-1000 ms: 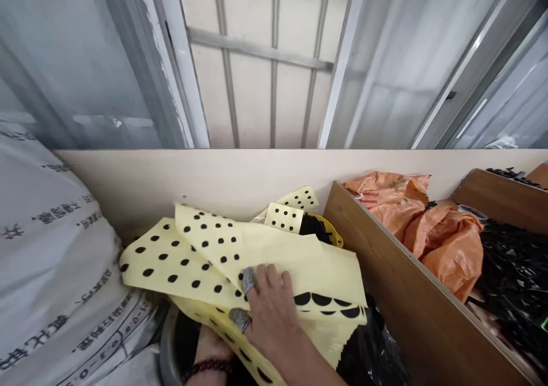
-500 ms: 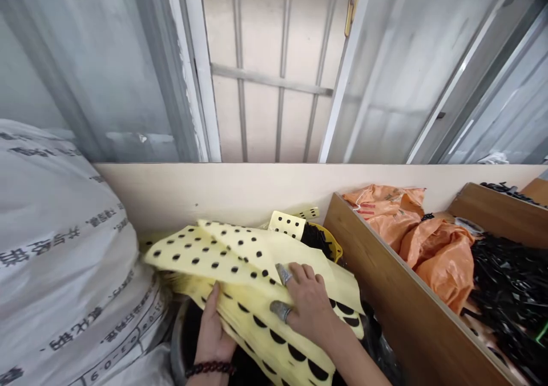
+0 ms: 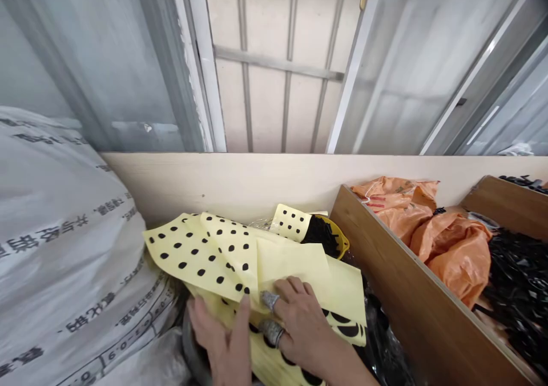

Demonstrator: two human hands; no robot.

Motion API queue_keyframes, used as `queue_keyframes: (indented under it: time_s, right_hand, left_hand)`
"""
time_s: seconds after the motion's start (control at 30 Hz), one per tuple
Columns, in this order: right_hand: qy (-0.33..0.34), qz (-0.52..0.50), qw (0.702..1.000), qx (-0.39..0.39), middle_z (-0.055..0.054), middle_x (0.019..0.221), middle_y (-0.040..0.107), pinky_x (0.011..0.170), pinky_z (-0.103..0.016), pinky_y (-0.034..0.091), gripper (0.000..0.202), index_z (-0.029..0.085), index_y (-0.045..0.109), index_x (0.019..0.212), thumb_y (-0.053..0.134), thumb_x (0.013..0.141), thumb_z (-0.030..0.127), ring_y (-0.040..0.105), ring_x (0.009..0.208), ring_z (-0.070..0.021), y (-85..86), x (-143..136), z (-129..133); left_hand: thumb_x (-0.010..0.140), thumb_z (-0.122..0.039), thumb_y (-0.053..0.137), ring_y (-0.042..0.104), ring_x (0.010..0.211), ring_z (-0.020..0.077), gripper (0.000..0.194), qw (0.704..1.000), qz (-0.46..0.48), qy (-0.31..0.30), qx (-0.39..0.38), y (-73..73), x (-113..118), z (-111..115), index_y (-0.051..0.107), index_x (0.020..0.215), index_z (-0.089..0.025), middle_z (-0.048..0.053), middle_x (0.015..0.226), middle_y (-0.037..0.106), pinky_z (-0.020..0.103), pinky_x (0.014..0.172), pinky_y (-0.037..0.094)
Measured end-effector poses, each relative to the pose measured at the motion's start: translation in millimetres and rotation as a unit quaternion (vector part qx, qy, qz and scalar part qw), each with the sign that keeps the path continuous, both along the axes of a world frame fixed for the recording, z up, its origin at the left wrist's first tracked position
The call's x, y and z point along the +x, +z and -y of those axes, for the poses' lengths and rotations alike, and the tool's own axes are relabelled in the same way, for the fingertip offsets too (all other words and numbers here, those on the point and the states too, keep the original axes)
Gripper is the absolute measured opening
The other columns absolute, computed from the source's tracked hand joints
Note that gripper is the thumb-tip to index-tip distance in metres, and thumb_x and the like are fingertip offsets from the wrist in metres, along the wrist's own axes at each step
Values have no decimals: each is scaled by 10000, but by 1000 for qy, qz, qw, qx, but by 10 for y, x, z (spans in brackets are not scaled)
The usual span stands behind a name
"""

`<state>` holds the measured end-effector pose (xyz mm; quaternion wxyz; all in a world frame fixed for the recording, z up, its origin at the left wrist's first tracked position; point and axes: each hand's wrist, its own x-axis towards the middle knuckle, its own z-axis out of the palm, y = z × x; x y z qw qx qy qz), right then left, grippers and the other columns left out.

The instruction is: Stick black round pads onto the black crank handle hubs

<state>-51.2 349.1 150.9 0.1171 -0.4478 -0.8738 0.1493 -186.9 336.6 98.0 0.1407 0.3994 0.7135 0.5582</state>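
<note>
Pale yellow sheets with black spots point(image 3: 226, 243) lie in a loose, folded stack in front of me. My right hand point(image 3: 302, 329) is on the stack, with grey wrapping around its thumb and index finger. Those two fingertips pinch a folded edge of sheet. My left hand point(image 3: 222, 340), slightly blurred, is at the near left side of the stack. Its thumb stands apart from its fingers, with the thumb tip by the lower edge of the spotted sheet. Under the sheets, the rim of a dark round tub point(image 3: 190, 340) shows in part.
A bulging white printed sack point(image 3: 64, 249) fills the left. Behind the sheets stands a yellow basket point(image 3: 342, 243) of black pieces. A wooden partition point(image 3: 411, 294) rises at right, with orange bags point(image 3: 454, 249) and black strips point(image 3: 522, 272) beyond it. A barred window point(image 3: 285, 66) is ahead.
My left hand has shifted and its fingers have spread apart. My right hand has moved slightly left and down. The sheets' upper layers now lie flatter, and the view has tilted a little.
</note>
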Motion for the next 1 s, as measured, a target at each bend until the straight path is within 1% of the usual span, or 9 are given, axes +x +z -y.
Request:
queue_keyframes:
  time_s: [0.1, 0.17, 0.27, 0.4, 0.5, 0.6, 0.73, 0.87, 1.0]
  right_hand:
    - [-93, -58, 994, -15, -101, 1310, 469, 980, -424, 280, 377, 199, 548, 1185, 504, 828, 311, 356, 1186, -286, 85, 181, -184]
    - [-220, -98, 970, -18, -170, 1362, 407, 1015, -510, 180, 478, 147, 519, 1233, 557, 784, 305, 284, 1240, -362, 86, 326, -354]
    - [-278, -136, 950, -49, -194, 1185, 549, 956, -574, 221, 432, 137, 614, 1095, 647, 670, 210, 391, 1150, -412, 4, 530, -578]
    - [-291, -254, 918, -89, -87, 1050, 641, 938, -444, 344, 347, 200, 641, 1018, 628, 674, 157, 503, 1078, -307, -180, 709, -728]
    - [-307, -363, 872, -116, -65, 1095, 627, 884, -386, 426, 238, 184, 610, 1039, 565, 809, 228, 556, 1027, -231, -299, 797, -800]
    - [-319, -448, 818, -167, -54, 1028, 633, 758, -359, 504, 234, 144, 595, 1025, 529, 885, 320, 617, 873, -179, -370, 899, -887]
    - [-328, -514, 765, -208, -49, 995, 621, 683, -323, 528, 250, 140, 565, 1062, 514, 902, 326, 621, 792, -148, -384, 1075, -959]
    - [-308, -529, 759, -223, -25, 933, 638, 712, -328, 519, 190, 176, 600, 1009, 579, 830, 236, 620, 763, -147, -297, 1151, -903]
    - [-229, -518, 788, -241, 2, 1105, 635, 963, -351, 410, 465, 276, 665, 989, 673, 575, 65, 532, 1107, -216, -160, 1027, -774]
  left_hand:
    - [785, -418, 535, 114, 1352, 404, 748, 982, -187, -38, -17, 246, 83, -116, 223, 1391, -111, 201, 1506, 79, 579, 1053, 209]
    - [799, -246, 496, 257, 1300, 412, 621, 951, -284, -105, -61, 364, 63, -282, 288, 1368, -108, 210, 1486, 185, 584, 992, 308]
    - [742, -69, 437, 442, 1189, 362, 563, 938, -303, -142, -91, 419, -89, -502, 397, 1300, -123, 190, 1375, 414, 505, 917, 430]
    - [790, -83, 352, 603, 982, 269, 563, 954, -264, -116, -83, 415, -336, -596, 256, 1344, -49, 234, 1229, 514, 362, 725, 554]
    - [812, -72, 315, 582, 1033, 272, 567, 948, -277, -143, -62, 439, -363, -558, 201, 1367, -62, 261, 1356, 373, 355, 678, 566]
    - [716, 56, 340, 373, 1277, 293, 613, 904, -340, -257, -29, 466, -261, -516, 417, 1279, -176, 133, 1462, 297, 454, 923, 462]
    - [568, 126, 397, 346, 1305, 252, 511, 817, -408, -408, -15, 518, -202, -546, 638, 840, -233, 12, 1215, 609, 553, 1085, 178]
    - [731, -33, 471, 440, 1210, 327, 195, 814, -418, -401, -37, 676, -333, -660, 593, 717, -184, 71, 890, 696, 661, 1013, 130]
    - [846, -242, 441, 568, 987, 248, 163, 828, -401, -390, -51, 902, -458, -765, 566, 748, -207, 25, 847, 670, 590, 987, 224]
